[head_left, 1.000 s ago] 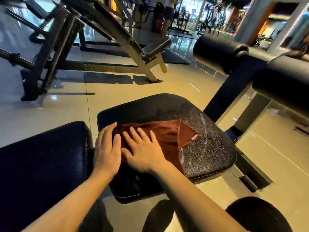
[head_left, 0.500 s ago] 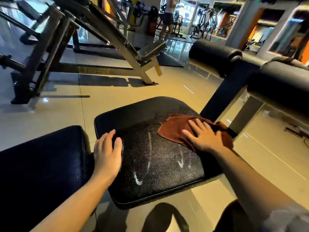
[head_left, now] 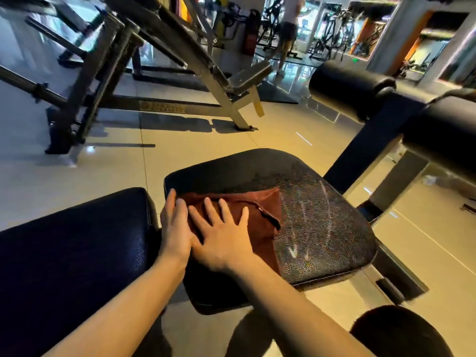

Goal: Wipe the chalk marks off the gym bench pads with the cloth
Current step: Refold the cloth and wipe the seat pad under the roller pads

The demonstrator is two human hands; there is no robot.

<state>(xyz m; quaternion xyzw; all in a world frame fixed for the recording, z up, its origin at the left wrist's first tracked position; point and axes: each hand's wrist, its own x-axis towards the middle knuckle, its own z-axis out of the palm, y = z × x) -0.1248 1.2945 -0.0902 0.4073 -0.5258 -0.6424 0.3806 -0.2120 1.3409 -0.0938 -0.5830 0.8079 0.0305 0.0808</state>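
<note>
Right hand: fingers spread flat, pressing the cloth for wiping.
Left hand: fingers straight, steadying the seat pad.
Chalk marks: remaining.

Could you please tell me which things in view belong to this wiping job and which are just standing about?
Job:
cloth
seat pad
chalk marks
right hand
left hand
back pad

Standing about:
roller pads
neighbouring machine frame
person in the background
</note>
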